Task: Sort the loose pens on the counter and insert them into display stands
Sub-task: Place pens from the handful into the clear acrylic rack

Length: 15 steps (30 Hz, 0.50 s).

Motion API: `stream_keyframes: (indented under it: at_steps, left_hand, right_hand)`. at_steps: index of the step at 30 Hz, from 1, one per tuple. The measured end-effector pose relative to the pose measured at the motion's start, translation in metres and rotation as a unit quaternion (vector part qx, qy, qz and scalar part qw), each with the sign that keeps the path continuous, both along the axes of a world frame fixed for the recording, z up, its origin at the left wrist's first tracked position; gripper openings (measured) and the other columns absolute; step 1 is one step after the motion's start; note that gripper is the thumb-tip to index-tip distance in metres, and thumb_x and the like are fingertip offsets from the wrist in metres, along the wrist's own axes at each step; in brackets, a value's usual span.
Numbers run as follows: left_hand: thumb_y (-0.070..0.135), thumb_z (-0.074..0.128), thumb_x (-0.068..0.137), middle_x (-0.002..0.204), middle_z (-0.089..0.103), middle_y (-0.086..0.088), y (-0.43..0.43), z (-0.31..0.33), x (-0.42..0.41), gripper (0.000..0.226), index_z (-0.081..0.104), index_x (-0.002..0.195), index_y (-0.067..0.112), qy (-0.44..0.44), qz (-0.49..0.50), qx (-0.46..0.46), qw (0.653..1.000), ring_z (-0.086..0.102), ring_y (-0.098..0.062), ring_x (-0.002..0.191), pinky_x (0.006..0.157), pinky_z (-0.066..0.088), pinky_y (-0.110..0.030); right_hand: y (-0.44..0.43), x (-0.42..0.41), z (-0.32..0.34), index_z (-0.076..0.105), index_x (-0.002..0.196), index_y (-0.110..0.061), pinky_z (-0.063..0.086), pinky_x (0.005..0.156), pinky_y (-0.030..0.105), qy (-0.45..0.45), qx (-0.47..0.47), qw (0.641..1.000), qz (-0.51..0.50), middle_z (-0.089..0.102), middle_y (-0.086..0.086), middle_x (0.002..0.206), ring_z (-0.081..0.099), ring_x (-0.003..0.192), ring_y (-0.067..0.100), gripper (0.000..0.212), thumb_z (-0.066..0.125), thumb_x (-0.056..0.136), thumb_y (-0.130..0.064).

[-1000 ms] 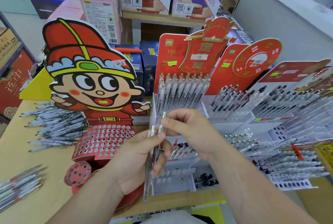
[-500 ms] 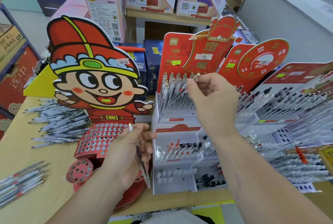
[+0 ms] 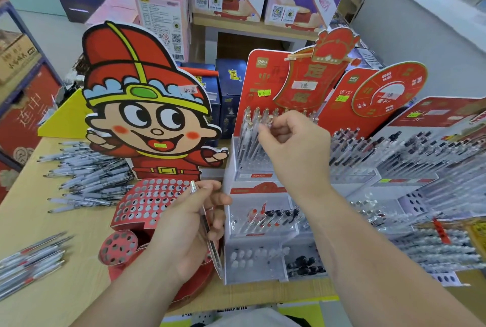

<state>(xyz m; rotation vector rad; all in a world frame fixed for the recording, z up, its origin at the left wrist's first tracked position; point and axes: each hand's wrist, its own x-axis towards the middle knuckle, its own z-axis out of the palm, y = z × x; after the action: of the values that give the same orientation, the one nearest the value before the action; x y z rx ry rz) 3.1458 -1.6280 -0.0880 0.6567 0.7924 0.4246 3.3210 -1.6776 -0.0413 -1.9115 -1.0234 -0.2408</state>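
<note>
The left hand (image 3: 189, 226) grips 1 pen (image 3: 207, 232), held upright in front of the red cartoon stand (image 3: 147, 195). The right hand (image 3: 297, 153) pinches the top of a second pen (image 3: 259, 142) standing in the back row of the white stand (image 3: 252, 271). 2 heaps of loose pens (image 3: 89, 177) lie left on the counter (image 3: 79, 234).

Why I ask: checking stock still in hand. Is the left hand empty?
No, the left hand grips a pen, its top end sticking up above the fingers.
</note>
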Motion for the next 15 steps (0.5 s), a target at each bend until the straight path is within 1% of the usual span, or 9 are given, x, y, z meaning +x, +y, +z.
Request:
stream_keyframes:
  at_steps: [3, 7, 9, 15]
  left_hand:
    - [0.022, 0.048, 0.104, 0.08, 0.065, -0.01, 0.001, -0.001, -0.001, 0.016, 0.058, 0.11, 0.012, -0.001, 0.001, -0.003, 1.0, 0.043, -0.015, 0.046, 0.039, 0.03, -0.024]
    - [0.022, 0.048, 0.104, 0.078, 0.065, -0.009, 0.001, -0.001, -0.002, 0.016, 0.059, 0.109, 0.012, -0.001, 0.0, -0.004, 1.0, 0.043, -0.015, 0.046, 0.038, 0.031, -0.023]
    - [0.022, 0.047, 0.104, 0.079, 0.065, -0.009, 0.002, -0.001, -0.003, 0.016, 0.059, 0.109, 0.012, 0.0, 0.0, -0.004, 1.0, 0.042, -0.015, 0.047, 0.039, 0.031, -0.024]
    - [0.021, 0.047, 0.104, 0.078, 0.064, -0.01, 0.003, -0.001, -0.002, 0.016, 0.059, 0.109, 0.011, -0.001, -0.004, -0.004, 1.0, 0.042, -0.016, 0.047, 0.039, 0.031, -0.024]
  right_hand:
    - [0.002, 0.0, -0.012, 0.067, 0.076, -0.017, 0.051, 0.061, 0.018, 0.016, -0.047, 0.999, 0.004, 0.057, -0.022, 0.065, 0.059, 0.062, -0.003, 0.016, 0.076, 0.087, -0.024]
    - [0.005, -0.002, -0.018, 0.067, 0.075, -0.018, 0.054, 0.061, 0.028, 0.037, -0.057, 0.998, -0.005, 0.06, -0.017, 0.064, 0.059, 0.06, 0.002, 0.017, 0.075, 0.088, -0.025]
    - [0.007, -0.002, -0.016, 0.067, 0.074, -0.017, 0.053, 0.06, 0.027, 0.042, -0.062, 0.997, -0.008, 0.061, -0.016, 0.063, 0.059, 0.059, 0.003, 0.017, 0.075, 0.087, -0.024]
    - [0.006, -0.004, -0.013, 0.064, 0.072, -0.02, 0.049, 0.058, 0.019, 0.06, -0.071, 0.996, -0.015, 0.058, -0.016, 0.06, 0.059, 0.06, 0.003, 0.019, 0.077, 0.085, -0.022]
